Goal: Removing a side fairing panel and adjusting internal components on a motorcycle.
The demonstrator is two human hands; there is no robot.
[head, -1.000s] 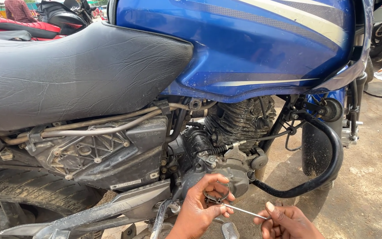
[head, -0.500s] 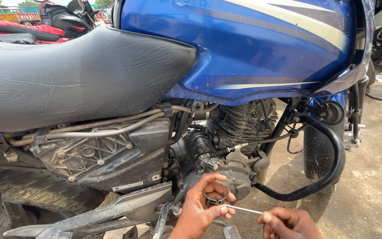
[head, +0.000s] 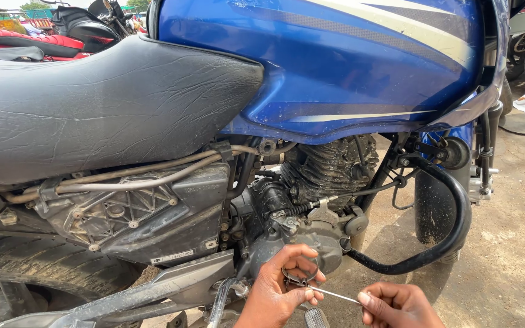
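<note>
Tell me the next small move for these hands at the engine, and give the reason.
Probably ease the thin metal rod further toward the engine case: the left hand pinches its inner end against a small ring, while the right hand holds the outer end.

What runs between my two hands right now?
In the head view, a thin metal rod spans from the left hand, beside a small metal ring, to the right hand.

A small white rectangular label [head: 173, 256] with dark print sits low on the motorcycle's dark grey side cover [head: 153, 212], near its bottom edge.
</note>
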